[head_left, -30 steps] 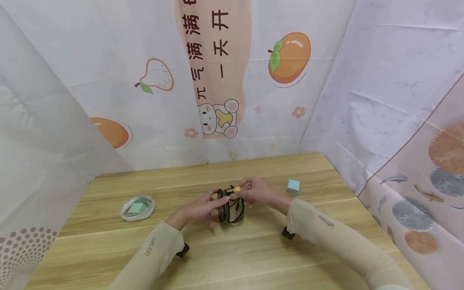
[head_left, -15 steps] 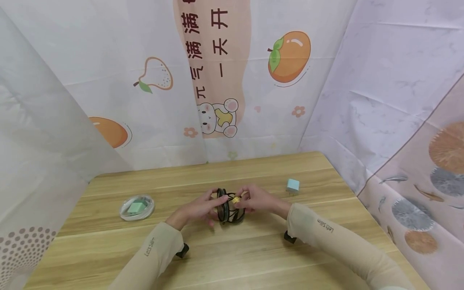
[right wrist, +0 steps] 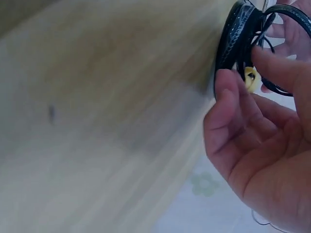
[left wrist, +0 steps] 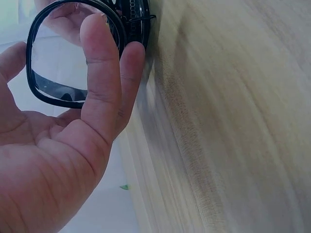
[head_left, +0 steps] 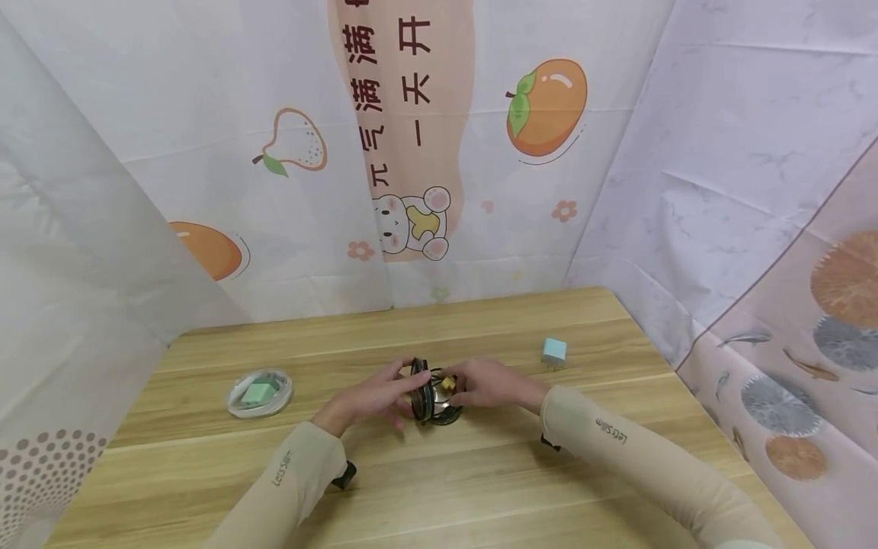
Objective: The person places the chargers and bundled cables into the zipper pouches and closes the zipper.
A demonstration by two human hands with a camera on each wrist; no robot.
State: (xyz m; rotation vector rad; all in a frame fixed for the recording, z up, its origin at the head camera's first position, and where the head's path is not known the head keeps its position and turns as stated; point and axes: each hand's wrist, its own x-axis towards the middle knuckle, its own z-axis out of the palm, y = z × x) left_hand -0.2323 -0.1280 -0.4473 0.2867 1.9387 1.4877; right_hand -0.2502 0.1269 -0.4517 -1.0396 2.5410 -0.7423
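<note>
A round black case stands opened on the table, its clear, black-rimmed lid [left wrist: 56,98] raised nearly upright. My left hand [head_left: 384,389] holds this lid at the side, with the thumb over its rim. Low over the black base [head_left: 447,417] is my right hand [head_left: 483,381], its fingers bent and its thumb against a black cable [right wrist: 260,36] inside the case. A yellow piece [right wrist: 251,77] on the cable shows between thumb and fingers. My right hand covers part of the cable and base in the head view.
At the left lies a coiled white cable [head_left: 236,404] around a green charger block [head_left: 259,393]. A light-blue charger block [head_left: 554,351] sits to the right, beyond my right wrist. Printed curtains [head_left: 480,259] border the wooden table [head_left: 439,496] at the back and sides.
My right hand has lowered the black cable with its yellow piece into the case base, and its fingers now lie closer over it. The left hand stays on the lid.
</note>
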